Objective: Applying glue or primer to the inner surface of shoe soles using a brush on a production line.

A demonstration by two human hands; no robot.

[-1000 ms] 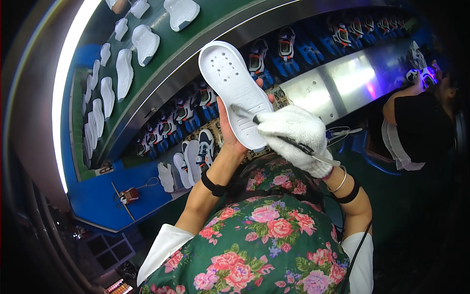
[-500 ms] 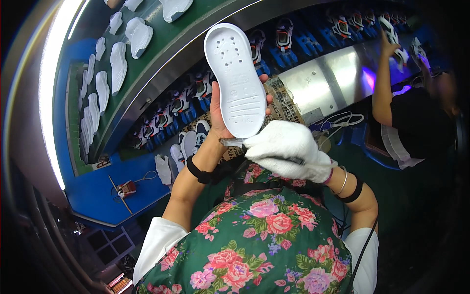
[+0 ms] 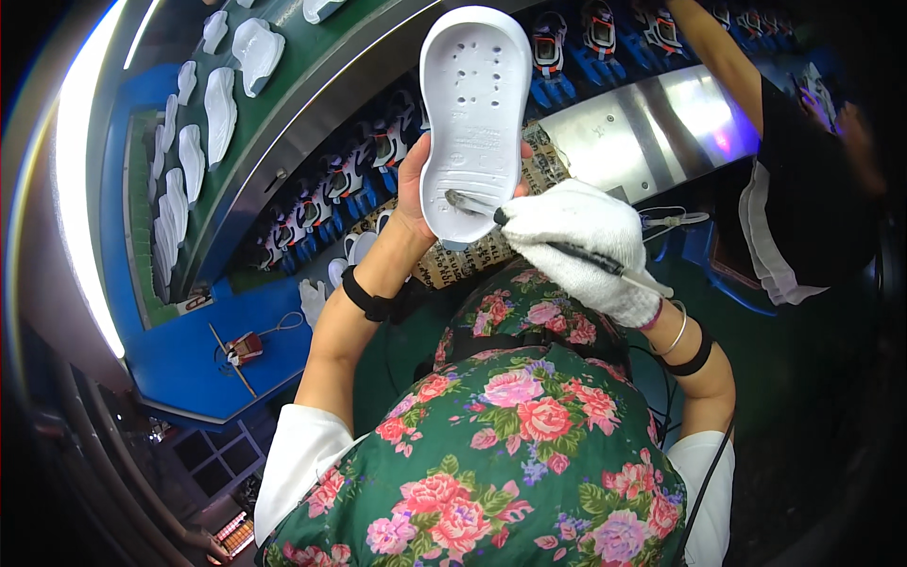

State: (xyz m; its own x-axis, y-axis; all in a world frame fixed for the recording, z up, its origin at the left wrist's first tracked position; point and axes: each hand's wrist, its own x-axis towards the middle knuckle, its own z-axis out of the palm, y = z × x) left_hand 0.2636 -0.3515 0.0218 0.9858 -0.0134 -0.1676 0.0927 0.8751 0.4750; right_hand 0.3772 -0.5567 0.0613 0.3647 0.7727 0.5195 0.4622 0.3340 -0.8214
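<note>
A white shoe sole [image 3: 477, 123], with small holes toward its far end and raised ribs toward the near end, is held up in front of me. My bare left hand [image 3: 413, 194] grips it from beneath, thumb along the left edge, fingertips showing at the right. In a white knitted glove, my right hand [image 3: 590, 250] is closed on a brush [image 3: 477, 204]. The bristles touch the sole's inner face near its close end; the dark handle runs back through the glove.
White soles [image 3: 221, 113] lie on a green conveyor [image 3: 250, 128] at upper left. Shoe uppers [image 3: 383, 146] line a rack behind a metal panel [image 3: 652, 132]. Another person's arm [image 3: 723, 47] reaches in at upper right. A blue table [image 3: 179, 364] carries a small reddish object [image 3: 244, 350].
The sole has moved up and a little right, now more upright. My right hand has turned, bringing the brush bristles onto the sole. The other person's arm has shifted up and left.
</note>
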